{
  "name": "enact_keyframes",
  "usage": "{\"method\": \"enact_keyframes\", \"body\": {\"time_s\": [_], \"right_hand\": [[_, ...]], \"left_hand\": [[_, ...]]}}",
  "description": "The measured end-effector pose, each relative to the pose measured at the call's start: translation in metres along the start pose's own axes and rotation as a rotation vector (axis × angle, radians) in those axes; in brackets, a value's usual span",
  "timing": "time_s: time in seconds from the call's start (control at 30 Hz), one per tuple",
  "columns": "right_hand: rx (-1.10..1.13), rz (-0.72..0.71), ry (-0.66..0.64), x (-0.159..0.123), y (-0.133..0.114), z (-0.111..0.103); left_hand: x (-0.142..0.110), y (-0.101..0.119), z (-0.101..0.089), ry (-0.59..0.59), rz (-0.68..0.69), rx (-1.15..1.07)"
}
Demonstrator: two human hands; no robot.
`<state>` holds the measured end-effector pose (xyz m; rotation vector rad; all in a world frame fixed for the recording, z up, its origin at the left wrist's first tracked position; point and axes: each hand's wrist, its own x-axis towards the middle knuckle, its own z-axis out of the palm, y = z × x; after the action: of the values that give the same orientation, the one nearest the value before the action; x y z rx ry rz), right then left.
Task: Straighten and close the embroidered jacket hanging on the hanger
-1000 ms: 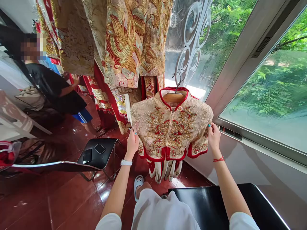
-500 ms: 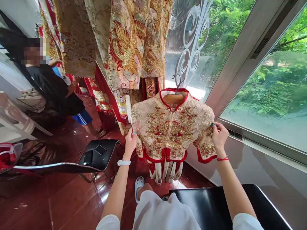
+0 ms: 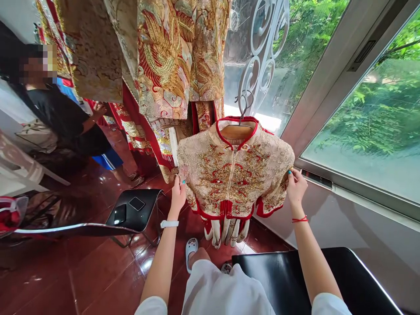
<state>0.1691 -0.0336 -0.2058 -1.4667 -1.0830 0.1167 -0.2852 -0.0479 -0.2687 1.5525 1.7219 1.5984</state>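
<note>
An embroidered jacket (image 3: 234,175), cream and gold with red trim and a front zip, hangs upright before me. Its shoulders rest on a wooden hanger (image 3: 236,131) whose metal hook rises toward the white scrollwork of the window. My left hand (image 3: 178,194) is closed on the edge of the sleeve on the left. On the other side, my right hand (image 3: 297,186) pinches the opposite sleeve, thumb and fingers together. Both sleeves are held out from the jacket's body. Below the hem, pale and red cloth strips (image 3: 226,232) hang down.
More embroidered garments (image 3: 164,65) hang at the upper left. A black chair (image 3: 134,214) with two phones on its seat stands to the left, and another black seat (image 3: 278,280) is at lower right. A person (image 3: 62,109) stands beyond. A framed window (image 3: 328,87) borders the right.
My right hand has moved slightly left and inward, bringing its sleeve closer to the jacket's body. The left hand stays nearly in place. The view has shifted a little.
</note>
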Motion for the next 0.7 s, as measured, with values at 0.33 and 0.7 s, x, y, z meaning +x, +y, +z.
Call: {"method": "enact_keyframes", "body": {"time_s": [0.33, 0.7], "right_hand": [[-0.025, -0.018, -0.014, -0.002, 0.001, -0.002], [-0.03, -0.021, -0.026, -0.005, 0.0, -0.006]], "left_hand": [[-0.005, 0.015, -0.002, 0.002, -0.011, -0.025], [-0.006, 0.011, -0.004, -0.014, 0.031, -0.023]]}}
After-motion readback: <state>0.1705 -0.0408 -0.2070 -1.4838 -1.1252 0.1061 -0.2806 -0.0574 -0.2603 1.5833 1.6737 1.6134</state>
